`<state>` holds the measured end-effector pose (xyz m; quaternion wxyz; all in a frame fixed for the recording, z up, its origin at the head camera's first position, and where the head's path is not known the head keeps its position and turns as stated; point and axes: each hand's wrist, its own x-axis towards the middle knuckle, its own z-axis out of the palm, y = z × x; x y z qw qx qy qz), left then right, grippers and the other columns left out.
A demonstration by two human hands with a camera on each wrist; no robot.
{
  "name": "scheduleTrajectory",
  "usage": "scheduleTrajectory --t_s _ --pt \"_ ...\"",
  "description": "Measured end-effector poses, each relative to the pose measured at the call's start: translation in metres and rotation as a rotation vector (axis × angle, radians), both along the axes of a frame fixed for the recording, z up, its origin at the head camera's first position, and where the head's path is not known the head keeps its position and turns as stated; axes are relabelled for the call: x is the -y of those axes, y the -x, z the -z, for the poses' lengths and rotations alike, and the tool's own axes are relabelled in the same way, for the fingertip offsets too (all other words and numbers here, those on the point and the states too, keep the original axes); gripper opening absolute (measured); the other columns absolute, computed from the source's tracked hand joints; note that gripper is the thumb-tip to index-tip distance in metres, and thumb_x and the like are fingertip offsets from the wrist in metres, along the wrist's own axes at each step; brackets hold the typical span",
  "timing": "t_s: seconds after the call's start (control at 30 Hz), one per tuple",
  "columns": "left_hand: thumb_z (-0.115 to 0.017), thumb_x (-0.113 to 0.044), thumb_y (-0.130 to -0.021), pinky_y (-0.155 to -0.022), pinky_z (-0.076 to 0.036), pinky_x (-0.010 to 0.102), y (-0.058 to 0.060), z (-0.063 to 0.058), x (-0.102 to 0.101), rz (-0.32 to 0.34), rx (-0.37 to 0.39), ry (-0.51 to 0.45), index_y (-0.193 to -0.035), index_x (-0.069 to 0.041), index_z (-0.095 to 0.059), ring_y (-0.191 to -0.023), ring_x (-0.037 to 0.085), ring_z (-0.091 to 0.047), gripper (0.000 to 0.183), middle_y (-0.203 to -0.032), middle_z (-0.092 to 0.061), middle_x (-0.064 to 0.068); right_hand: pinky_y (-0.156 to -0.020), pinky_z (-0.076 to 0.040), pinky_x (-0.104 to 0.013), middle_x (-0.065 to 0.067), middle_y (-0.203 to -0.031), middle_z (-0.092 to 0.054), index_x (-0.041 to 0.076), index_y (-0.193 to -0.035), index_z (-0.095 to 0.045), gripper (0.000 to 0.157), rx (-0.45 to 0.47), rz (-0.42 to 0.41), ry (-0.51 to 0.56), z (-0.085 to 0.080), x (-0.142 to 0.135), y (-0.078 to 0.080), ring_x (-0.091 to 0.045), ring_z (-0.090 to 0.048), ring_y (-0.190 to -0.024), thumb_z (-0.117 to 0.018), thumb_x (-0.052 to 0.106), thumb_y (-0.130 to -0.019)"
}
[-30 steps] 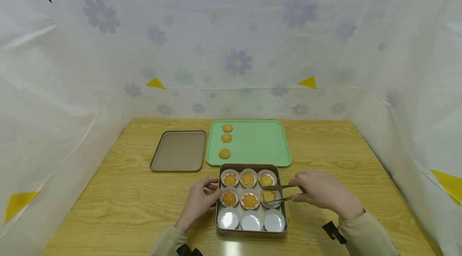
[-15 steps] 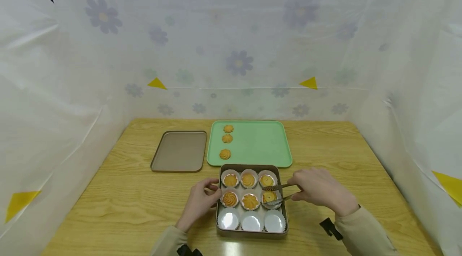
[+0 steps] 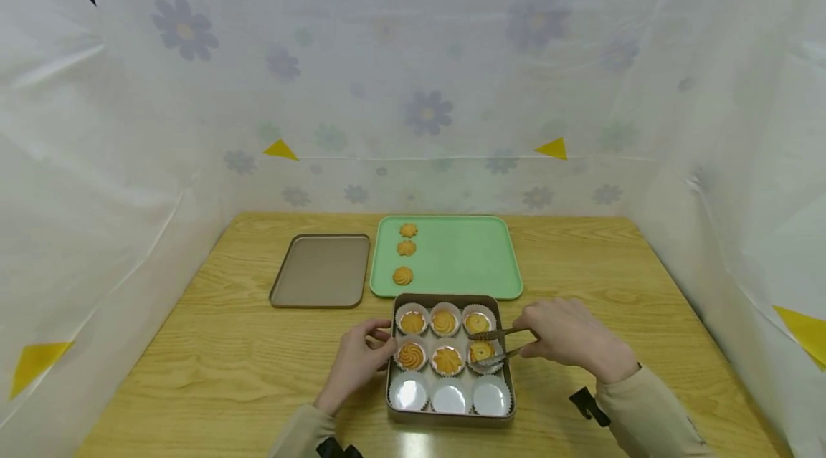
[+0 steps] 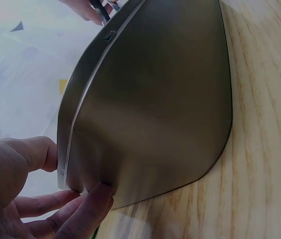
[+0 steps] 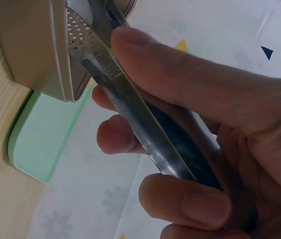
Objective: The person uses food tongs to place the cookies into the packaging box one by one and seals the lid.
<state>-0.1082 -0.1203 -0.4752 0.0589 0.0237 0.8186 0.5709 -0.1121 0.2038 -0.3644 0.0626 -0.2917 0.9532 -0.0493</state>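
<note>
My left hand (image 3: 356,358) grips the left wall of a deep metal baking tin (image 3: 452,418). In the left wrist view, the thumb is at the rim and the other fingertips press the outer side. Metal tongs (image 3: 488,335) are held in my right hand (image 3: 571,336), spread apart, their perforated ends showing in the right wrist view. Their tips lie on either side of a swirled cookie (image 3: 480,351) in the right paper cup of the middle row. Whether they touch it I cannot tell. Cookies fill the back and middle rows; the front cups (image 3: 449,398) hold none.
Behind the tin lies a mint-green tray (image 3: 464,257) with three cookies (image 3: 406,248) along its left side. A shallow brown tray (image 3: 320,272) sits to its left. White flowered sheeting (image 3: 426,178) encloses the wooden table (image 3: 213,358) at the back and sides.
My right wrist and sleeve have shifted slightly left and up, while the tongs stay around the same cookie. The left hand and the tin look the same.
</note>
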Motion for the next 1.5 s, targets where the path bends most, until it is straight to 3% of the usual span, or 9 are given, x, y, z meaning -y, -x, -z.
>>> scheduleTrajectory --t_s 0.27,0.43,0.5,0.67,0.97,1.2,1.5 --pt "-0.069 -0.008 -0.085 -0.060 -0.063 0.023 0.000 -0.001 0.001 0.002 -0.015 0.010 -0.122 0.008 -0.064 -0.076 0.017 -0.069 0.041 -0.098 -0.068 0.021 -0.046 -0.035 -0.021 0.016 -0.068 -0.056 0.024 -0.090 -0.077 0.019 0.021 0.035 0.010 -0.001 0.001 0.001 -0.002 -0.040 -0.055 -0.086 0.027 -0.074" --pt "-0.069 -0.008 -0.085 -0.060 -0.062 0.022 0.000 -0.001 0.001 0.002 -0.021 0.019 -0.122 0.008 -0.064 -0.076 0.017 -0.069 0.040 -0.098 -0.069 0.020 -0.047 -0.033 -0.021 0.015 -0.063 -0.049 0.025 -0.085 -0.074 0.017 0.021 0.019 0.028 0.002 -0.003 0.002 -0.001 -0.038 -0.055 -0.086 0.028 -0.074" --pt "-0.069 -0.008 -0.085 -0.060 -0.062 0.022 0.000 -0.001 0.001 0.003 -0.026 0.027 -0.122 0.007 -0.065 -0.077 0.017 -0.070 0.040 -0.098 -0.069 0.020 -0.049 -0.032 -0.020 0.016 -0.063 -0.047 0.023 -0.090 -0.075 0.018 0.038 0.007 0.055 0.005 -0.008 0.003 0.000 -0.037 -0.056 -0.085 0.029 -0.076" --pt "-0.069 -0.009 -0.085 -0.060 -0.061 0.021 -0.001 -0.002 0.001 0.009 -0.033 0.036 -0.123 0.007 -0.064 -0.079 0.019 -0.071 0.041 -0.099 -0.070 0.021 -0.057 -0.031 -0.020 0.018 -0.071 -0.051 0.013 -0.115 -0.075 0.038 0.135 -0.007 0.163 0.015 -0.024 0.008 0.002 -0.037 -0.062 -0.079 0.033 -0.083" --pt "-0.069 -0.008 -0.085 -0.062 -0.063 0.023 -0.002 -0.003 0.001 0.014 -0.024 0.027 -0.125 0.009 -0.063 -0.080 0.021 -0.071 0.043 -0.101 -0.069 0.022 -0.052 -0.034 -0.018 0.011 -0.075 -0.056 0.001 -0.124 -0.069 0.050 0.338 -0.001 0.435 0.037 -0.041 0.016 0.002 -0.038 -0.061 -0.073 0.038 -0.090" --pt "-0.069 -0.008 -0.085 -0.062 -0.063 0.023 -0.003 -0.004 0.001 0.020 -0.022 0.027 -0.124 0.009 -0.062 -0.079 0.020 -0.070 0.043 -0.100 -0.069 0.021 -0.050 -0.043 -0.018 0.006 -0.083 -0.065 -0.002 -0.125 -0.067 0.043 0.373 -0.033 0.626 0.060 -0.048 0.014 0.002 -0.045 -0.063 -0.071 0.027 -0.093" --pt "-0.069 -0.008 -0.085 -0.063 -0.062 0.022 -0.002 -0.002 0.002 0.018 -0.024 0.022 -0.125 0.008 -0.063 -0.079 0.020 -0.070 0.043 -0.100 -0.069 0.021 -0.048 -0.041 -0.018 -0.001 -0.086 -0.066 -0.005 -0.130 -0.064 0.044 0.372 0.044 0.747 0.074 -0.042 0.010 0.004 -0.045 -0.061 -0.069 0.022 -0.095"
